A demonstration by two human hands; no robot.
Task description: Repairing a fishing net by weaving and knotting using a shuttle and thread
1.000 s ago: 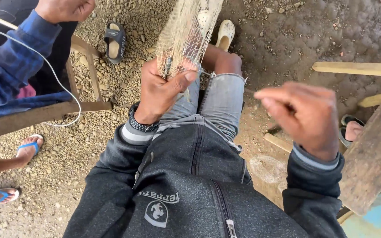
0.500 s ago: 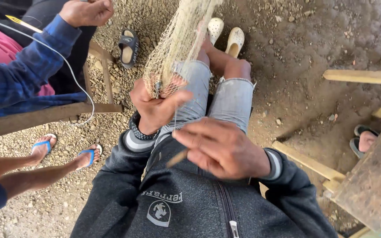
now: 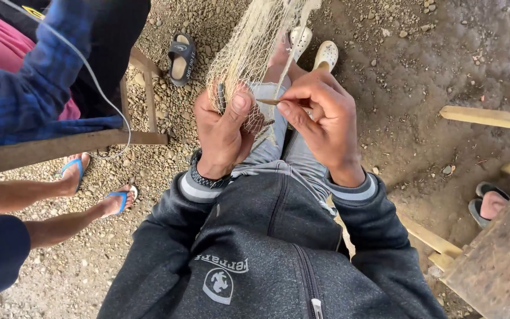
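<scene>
net: (image 3: 249, 53) pale mesh, bunched, hangs from the top edge down over the knees to the left hand
left hand: (image 3: 225, 133) clenched on the net's lower end, thumb up and pressed on the mesh; same clamp as 0.5 s ago
right hand: (image 3: 320, 121) just right of the net, thumb and forefinger pinching a thin needle (image 3: 268, 102)
needle: tip points left, touching the net beside the left thumb
change: right hand has come up from in front of the chest, below the net, to net level; the hands now sit side by side, nearly touching
shoes: (image 3: 314, 50) white pair right of the net, near its top
sandal: (image 3: 180, 54) dark, lying left of the net on gravel
bystander: blue sleeve (image 3: 42, 82) and bare feet in blue flip-flops (image 3: 98, 186), well left of the net
planks: (image 3: 491, 118) well right of the net
</scene>
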